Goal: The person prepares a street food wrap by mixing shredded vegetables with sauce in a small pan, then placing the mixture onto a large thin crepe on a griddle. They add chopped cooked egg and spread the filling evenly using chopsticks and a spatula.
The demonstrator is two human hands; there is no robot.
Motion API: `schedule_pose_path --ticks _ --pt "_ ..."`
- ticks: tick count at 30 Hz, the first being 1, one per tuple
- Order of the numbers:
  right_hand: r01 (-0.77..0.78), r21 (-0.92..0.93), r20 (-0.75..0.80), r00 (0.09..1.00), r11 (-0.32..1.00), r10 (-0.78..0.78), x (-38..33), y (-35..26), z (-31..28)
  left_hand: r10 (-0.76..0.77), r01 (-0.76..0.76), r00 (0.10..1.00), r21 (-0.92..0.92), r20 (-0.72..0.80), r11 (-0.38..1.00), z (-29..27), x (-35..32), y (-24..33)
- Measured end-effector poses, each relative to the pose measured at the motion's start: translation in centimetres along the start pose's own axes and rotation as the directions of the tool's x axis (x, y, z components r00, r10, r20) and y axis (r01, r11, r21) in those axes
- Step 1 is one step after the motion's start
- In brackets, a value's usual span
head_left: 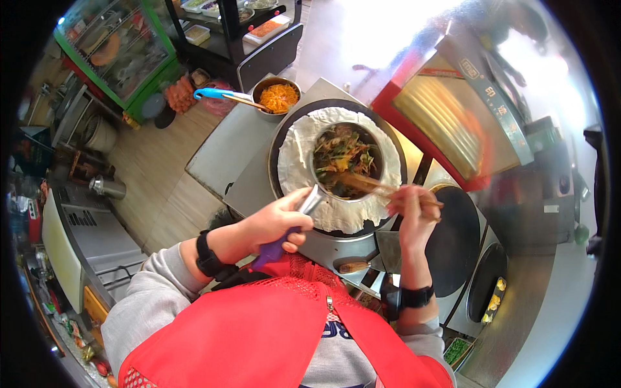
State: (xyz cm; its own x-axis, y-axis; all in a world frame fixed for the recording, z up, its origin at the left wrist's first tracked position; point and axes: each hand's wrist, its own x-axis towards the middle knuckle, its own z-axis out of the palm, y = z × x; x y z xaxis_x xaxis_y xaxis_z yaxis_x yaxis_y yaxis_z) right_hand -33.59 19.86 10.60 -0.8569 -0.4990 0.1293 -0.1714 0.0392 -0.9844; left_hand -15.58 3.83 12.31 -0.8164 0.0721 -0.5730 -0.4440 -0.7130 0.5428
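My left hand (284, 223) is closed around the purple handle (274, 249) of a round metal pan (383, 158). Inside the pan lies a mixed filling (346, 152) of dark green shreds and yellow-orange bits. The pan is over a thin pale flatbread (294, 155) on a round black griddle (279, 132); whether it touches the bread I cannot tell. Wooden chopsticks (372, 183), blurred in part, are gripped in my right hand (414, 205). Their tips are in the filling.
Behind left, a metal pot (292, 115) of orange shreds holds a blue-handled utensil (217, 94). A red-framed glass warmer (440, 116) stands right of the griddle. Another black griddle (456, 239) lies nearer right. A wooden-handled scraper (354, 266) rests near my body.
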Motion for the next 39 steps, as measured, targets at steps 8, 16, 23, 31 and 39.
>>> schedule_pose_path --ticks 8,16,23,31,39 --pt "-0.012 -0.088 -0.048 0.999 0.996 0.008 1.6 -2.1 -0.9 0.079 -0.075 0.994 -0.063 0.071 0.995 -1.7 -0.7 -0.2" --pt "0.481 -0.301 0.742 0.661 0.823 -0.115 4.0 -7.6 1.3 -0.012 0.022 0.995 -0.099 0.097 0.995 -1.6 0.1 -1.6" --pt "0.199 -0.319 0.398 0.915 0.927 -0.059 10.0 -3.6 -3.1 0.077 -0.077 0.997 -0.107 -0.004 0.991 -3.6 -0.5 -0.4" --pt "-0.325 0.452 0.007 0.932 0.83 0.361 0.0 7.3 -3.1 0.196 -0.175 0.975 -0.182 0.104 0.968 -1.7 1.8 -1.6" --pt "-0.089 0.423 -0.307 0.922 0.902 0.235 -0.2 4.6 -0.8 0.073 -0.039 0.97 -0.146 0.232 0.988 -0.8 1.1 -0.8"
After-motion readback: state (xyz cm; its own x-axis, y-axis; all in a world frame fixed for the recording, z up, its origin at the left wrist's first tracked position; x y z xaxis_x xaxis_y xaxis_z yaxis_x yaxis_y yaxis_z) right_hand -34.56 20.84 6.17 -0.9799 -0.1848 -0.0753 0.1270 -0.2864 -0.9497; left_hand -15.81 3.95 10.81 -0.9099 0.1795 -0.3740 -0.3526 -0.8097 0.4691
